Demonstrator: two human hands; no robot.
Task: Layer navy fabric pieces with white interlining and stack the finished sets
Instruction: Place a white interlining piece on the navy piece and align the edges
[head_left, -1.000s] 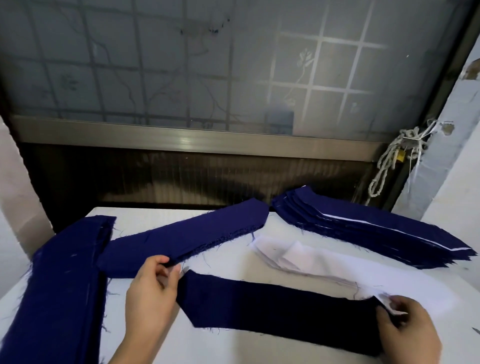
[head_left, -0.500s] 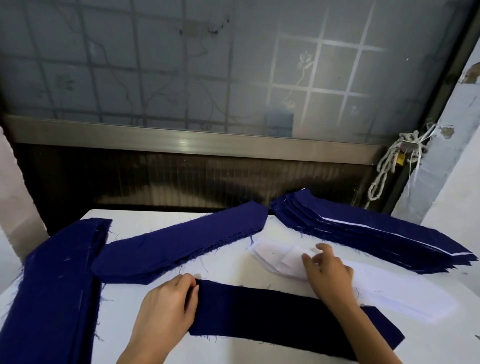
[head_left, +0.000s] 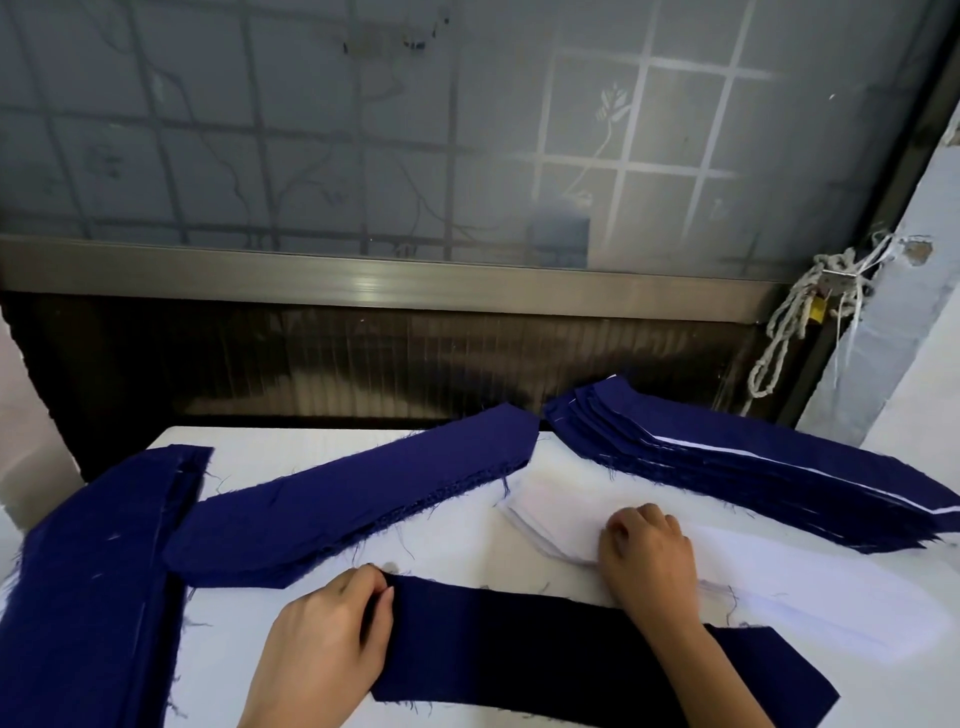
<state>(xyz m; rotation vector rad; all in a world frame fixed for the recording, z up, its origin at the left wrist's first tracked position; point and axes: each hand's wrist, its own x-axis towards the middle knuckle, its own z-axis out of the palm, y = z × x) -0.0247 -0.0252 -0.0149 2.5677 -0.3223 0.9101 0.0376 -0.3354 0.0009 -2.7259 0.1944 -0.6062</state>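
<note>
Looking down at the table (head_left: 234, 649), here's the layout. One navy piece (head_left: 519, 649) lies flat along the near side, running left to right. The left hand (head_left: 322, 639) has its fingers curled round that piece's left end, gripping it. The right hand (head_left: 649, 556) sits knuckles-up on the white interlining (head_left: 789, 592), which lies just behind the piece and stretches off to the right. Its fingertips are curled under and hidden, so I can't tell if it's got a sheet pinched or is just pressing down. The right forearm cuts straight across the piece and hides a chunk of it.

Stuff around: a navy stack (head_left: 353, 504) slants across the middle of the table, its near edge just beside the left hand's knuckles. A long navy pile (head_left: 88, 587) runs down the left side. Back right is the finished stack (head_left: 753, 467), lots of navy layers with thin white edges peeking out, sitting just beyond the interlining. Loose threads are scattered all over the tabletop. Behind everything there's a frosted window (head_left: 363, 130) with a grid showing through, and a knotted white rope (head_left: 779, 343) hanging by the right wall.
</note>
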